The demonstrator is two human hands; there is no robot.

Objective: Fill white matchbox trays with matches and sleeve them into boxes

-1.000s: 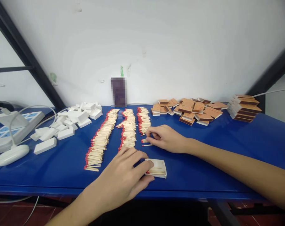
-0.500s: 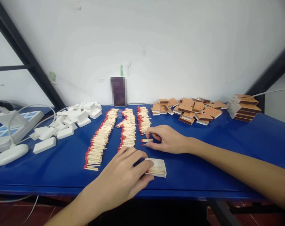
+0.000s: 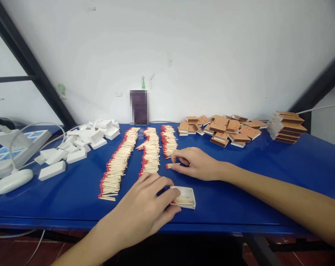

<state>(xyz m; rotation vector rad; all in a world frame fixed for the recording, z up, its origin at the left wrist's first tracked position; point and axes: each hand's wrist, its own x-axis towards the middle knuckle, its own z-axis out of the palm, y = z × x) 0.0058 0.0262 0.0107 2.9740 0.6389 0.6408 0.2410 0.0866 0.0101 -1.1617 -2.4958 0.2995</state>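
Observation:
My left hand (image 3: 145, 210) rests on the blue table (image 3: 73, 195) and holds a small white matchbox tray (image 3: 187, 197) by its left end; a few matches lie inside it. My right hand (image 3: 195, 162) lies just beyond the tray, its fingertips pinching a small bunch of red-tipped matches (image 3: 171, 165) at the near end of the right-hand match row (image 3: 168, 140). Two longer rows of matches (image 3: 120, 162) run to the left of it.
A heap of empty white trays (image 3: 78, 142) lies at the left. Brown matchbox sleeves (image 3: 222, 131) are scattered at the back right, with a stack of them (image 3: 287, 127) further right. A white lamp base (image 3: 13, 180) and a power strip (image 3: 9, 149) sit at the far left.
My right hand's fingers have gathered the loose matches on the table into a tighter bunch under the fingertips. My left hand and the tray have stayed put.

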